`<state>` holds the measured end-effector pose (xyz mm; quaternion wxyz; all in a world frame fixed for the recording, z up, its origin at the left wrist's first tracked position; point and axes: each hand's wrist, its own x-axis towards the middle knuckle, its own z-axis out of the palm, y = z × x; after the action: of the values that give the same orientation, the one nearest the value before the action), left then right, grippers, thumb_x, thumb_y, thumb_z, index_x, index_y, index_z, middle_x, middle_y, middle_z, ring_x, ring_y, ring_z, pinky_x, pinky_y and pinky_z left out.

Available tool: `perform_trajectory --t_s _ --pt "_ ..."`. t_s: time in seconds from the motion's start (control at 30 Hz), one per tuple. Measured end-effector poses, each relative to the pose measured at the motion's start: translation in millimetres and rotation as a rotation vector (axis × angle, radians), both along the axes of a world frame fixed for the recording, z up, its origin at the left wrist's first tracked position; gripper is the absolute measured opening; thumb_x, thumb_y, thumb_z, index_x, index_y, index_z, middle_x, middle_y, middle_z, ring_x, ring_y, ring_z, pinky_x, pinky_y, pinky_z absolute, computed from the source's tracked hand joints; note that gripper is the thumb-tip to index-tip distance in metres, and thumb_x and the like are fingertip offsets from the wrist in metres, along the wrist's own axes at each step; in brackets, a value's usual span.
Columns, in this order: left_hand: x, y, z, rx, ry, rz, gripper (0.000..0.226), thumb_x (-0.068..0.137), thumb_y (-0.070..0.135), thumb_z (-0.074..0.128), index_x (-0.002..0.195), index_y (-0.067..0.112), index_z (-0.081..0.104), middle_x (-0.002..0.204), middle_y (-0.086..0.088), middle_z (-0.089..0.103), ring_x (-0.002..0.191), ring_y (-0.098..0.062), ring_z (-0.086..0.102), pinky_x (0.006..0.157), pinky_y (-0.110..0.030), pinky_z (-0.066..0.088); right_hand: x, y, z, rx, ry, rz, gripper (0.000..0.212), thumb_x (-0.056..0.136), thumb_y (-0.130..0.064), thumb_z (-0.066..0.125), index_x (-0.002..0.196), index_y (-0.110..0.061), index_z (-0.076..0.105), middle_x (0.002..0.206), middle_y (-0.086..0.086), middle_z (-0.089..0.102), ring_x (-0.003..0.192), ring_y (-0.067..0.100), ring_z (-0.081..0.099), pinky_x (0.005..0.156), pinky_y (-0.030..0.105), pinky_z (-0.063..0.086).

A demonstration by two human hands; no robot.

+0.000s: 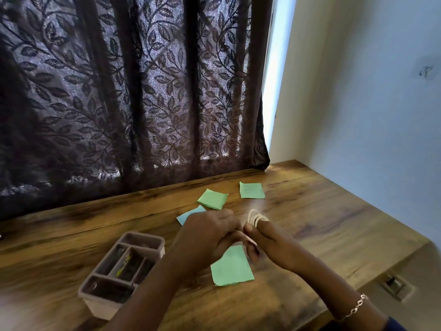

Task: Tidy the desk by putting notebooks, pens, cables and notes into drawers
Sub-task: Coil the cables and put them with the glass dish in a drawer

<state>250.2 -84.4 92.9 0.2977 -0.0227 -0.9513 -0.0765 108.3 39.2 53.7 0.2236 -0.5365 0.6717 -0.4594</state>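
Both hands meet above the middle of the wooden desk [322, 218]. A white cable [256, 217] is coiled in several loops around the fingers of my right hand [265, 237]. My left hand [210, 232] has its fingers curled and pinches the cable's loose end beside the right thumb. Under the hands lies a green note [232, 267]. A blue note [188, 215] peeks out behind the left hand. Two more green notes [212, 199] [251, 190] lie farther back.
A grey divided organiser tray [143, 240] holding pens stands at the front left. A dark leaf-patterned curtain [133, 91] hangs along the desk's back edge. A white wall [370, 103] bounds the right side. A recessed drawer pull [395, 284] shows below the desk's right edge.
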Motion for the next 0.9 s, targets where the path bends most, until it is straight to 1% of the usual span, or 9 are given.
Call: perform_trajectory --t_s 0.1,0.17,0.27,0.37,0.5,0.6,0.7,0.8,0.9 --pt "-5.8 -8.4 4.3 0.232 0.059 -0.125 0.025 0.082 0.040 0.052 0.073 0.021 0.065 0.069 0.007 0.063 0.069 -0.007 0.053 0.052 -0.012 0.032 11.5 10.2 13.7 0.128 -0.482 0.357 0.054 0.088 -0.064 0.034 0.065 -0.021 0.058 0.048 0.002 0.049 0.043 0.020 0.045 0.055 0.030 0.045" --pt "-13.1 -8.8 0.0 0.460 0.102 -0.181 0.020 0.081 0.040 0.055 0.074 0.023 0.064 0.068 0.011 0.061 0.067 -0.006 0.054 0.057 -0.010 0.034 17.6 10.8 17.9 0.146 -0.811 0.589 0.051 0.090 -0.059 0.038 0.068 -0.017 0.057 0.044 -0.005 0.045 0.037 0.007 0.042 0.052 0.022 0.044" --pt "-21.9 -3.6 -15.0 0.751 0.175 -0.215 0.019 0.083 0.036 0.051 0.079 0.023 0.063 0.073 0.011 0.063 0.069 -0.001 0.056 0.063 -0.018 0.043 23.4 5.7 21.7 -0.020 -1.190 0.809 0.045 0.098 -0.045 0.034 0.074 -0.013 0.057 0.043 -0.005 0.036 0.036 0.009 0.038 0.056 0.023 0.045" --pt "-26.9 9.7 -32.3 0.925 0.172 -0.202 0.019 0.079 0.032 0.051 0.082 0.032 0.070 0.081 0.020 0.068 0.077 0.000 0.062 0.070 -0.019 0.049 30.0 -2.2 24.2 -0.334 -1.352 0.819 0.045 0.101 -0.034 0.027 0.077 -0.008 0.055 0.047 -0.001 0.038 0.042 0.015 0.036 0.062 0.026 0.042" --pt "-25.0 25.9 -56.3 0.990 0.107 -0.071 0.019 0.080 0.037 0.051 0.079 0.032 0.070 0.051 0.010 0.052 0.048 -0.002 0.044 0.050 -0.021 0.035 17.7 -5.3 29.8 -0.661 -1.387 0.611 0.050 0.102 -0.031 0.018 0.082 -0.006 0.057 0.051 0.003 0.044 0.047 0.017 0.042 0.074 0.030 0.046" --pt "-16.6 34.1 -58.6 0.995 -0.005 -0.048 0.020 0.083 0.037 0.049 0.082 0.035 0.068 0.048 0.009 0.048 0.048 -0.004 0.038 0.051 -0.030 0.032 13.2 -1.1 33.6 -0.674 -1.251 0.130 0.044 0.096 -0.031 0.032 0.065 -0.013 0.058 0.043 -0.002 0.042 0.041 0.012 0.044 0.065 0.027 0.052" --pt "-11.4 39.7 -49.8 0.677 -0.139 0.088 0.018 0.094 0.027 0.049 0.096 0.021 0.066 0.071 0.001 0.063 0.059 -0.008 0.044 0.058 -0.025 0.033 22.8 -2.6 26.5 -0.588 -0.937 -0.142 0.032 0.089 -0.032 0.035 0.070 -0.010 0.049 0.046 -0.001 0.040 0.046 0.014 0.043 0.067 0.026 0.051" --pt "-2.2 40.3 -40.3 0.414 -0.120 0.164 0.024 0.097 0.034 0.043 0.110 0.023 0.061 0.106 0.004 0.064 0.082 -0.006 0.048 0.057 -0.012 0.026 20.9 -3.7 18.5 -0.518 -0.701 -0.244 0.028 0.087 -0.033 0.039 0.075 -0.008 0.046 0.056 0.002 0.052 0.059 0.016 0.052 0.069 0.027 0.050" --pt "4.7 38.2 -23.0 0.122 -0.045 0.104 0.018 0.092 0.030 0.052 0.102 0.023 0.065 0.097 0.008 0.065 0.085 -0.009 0.059 0.057 -0.016 0.030 13.5 -0.5 14.8 -0.361 -0.638 -0.268 0.028 0.084 -0.037 0.041 0.078 -0.010 0.048 0.073 0.010 0.064 0.074 0.020 0.062 0.069 0.026 0.050"
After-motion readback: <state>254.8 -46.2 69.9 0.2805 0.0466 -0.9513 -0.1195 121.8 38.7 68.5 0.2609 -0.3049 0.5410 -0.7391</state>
